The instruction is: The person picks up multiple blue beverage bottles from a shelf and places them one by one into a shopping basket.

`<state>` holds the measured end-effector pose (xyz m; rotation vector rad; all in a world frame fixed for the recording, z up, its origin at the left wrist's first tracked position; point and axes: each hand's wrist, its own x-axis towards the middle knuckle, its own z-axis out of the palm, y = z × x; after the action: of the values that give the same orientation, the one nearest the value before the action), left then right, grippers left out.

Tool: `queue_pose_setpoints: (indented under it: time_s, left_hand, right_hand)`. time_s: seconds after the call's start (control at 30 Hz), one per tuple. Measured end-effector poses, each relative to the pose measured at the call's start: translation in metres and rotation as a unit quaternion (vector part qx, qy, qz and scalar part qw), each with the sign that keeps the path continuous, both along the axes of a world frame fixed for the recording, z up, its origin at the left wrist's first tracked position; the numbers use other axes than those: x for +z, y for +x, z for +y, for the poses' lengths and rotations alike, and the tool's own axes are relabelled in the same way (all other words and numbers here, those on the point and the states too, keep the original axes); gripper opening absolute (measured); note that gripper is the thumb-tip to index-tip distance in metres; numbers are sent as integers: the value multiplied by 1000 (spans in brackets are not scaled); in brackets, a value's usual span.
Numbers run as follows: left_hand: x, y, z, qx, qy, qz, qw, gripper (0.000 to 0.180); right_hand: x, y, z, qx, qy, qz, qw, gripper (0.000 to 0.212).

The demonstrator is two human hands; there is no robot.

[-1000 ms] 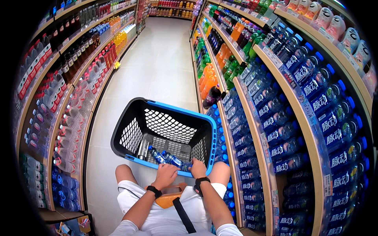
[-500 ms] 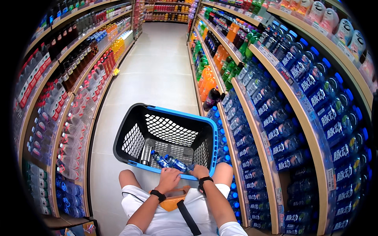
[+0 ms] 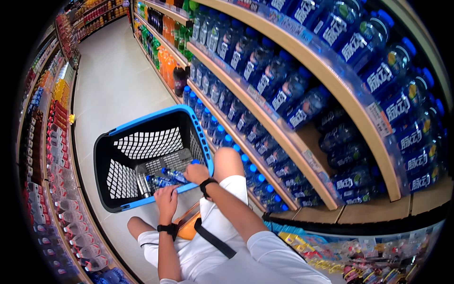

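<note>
A black shopping basket (image 3: 151, 117) with a blue rim sits in front of my knees. Two blue-labelled drink bottles (image 3: 161, 181) lie inside it, beside a silver cylindrical container (image 3: 143, 185). My left hand (image 3: 166, 203) is over the near rim, fingers bent across it. Just inside the near right corner, my right hand (image 3: 196, 173) closes around another drink bottle, whose blue cap (image 3: 195, 162) pokes out past the fingers; most of that bottle is hidden.
Shelves of blue drink bottles (image 3: 257, 64) rise close on my right, with a dark gap (image 3: 314, 142) in one row. More bottle shelves (image 3: 59, 163) line the left. Between them the pale tiled aisle (image 3: 101, 71) runs ahead. Colourful packaged goods (image 3: 359, 255) hang at lower right.
My view has turned to the right, so the basket appears farther left and tilted. My hands remain at its near rim, slightly farther apart.
</note>
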<state>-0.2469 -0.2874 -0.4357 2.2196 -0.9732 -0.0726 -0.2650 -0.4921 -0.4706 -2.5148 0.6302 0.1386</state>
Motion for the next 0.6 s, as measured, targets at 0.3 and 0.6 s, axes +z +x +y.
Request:
queue_pose_setpoints:
  time_s: [0.3, 0.6]
  left_hand:
    - [-5, 9, 11, 4, 35, 42, 998, 19]
    - [-1, 9, 5, -22, 60, 47, 997, 20]
  right_hand:
    - [216, -113, -75, -141, 161, -360, 908, 19]
    - [366, -322, -120, -245, -543, -81, 799, 30]
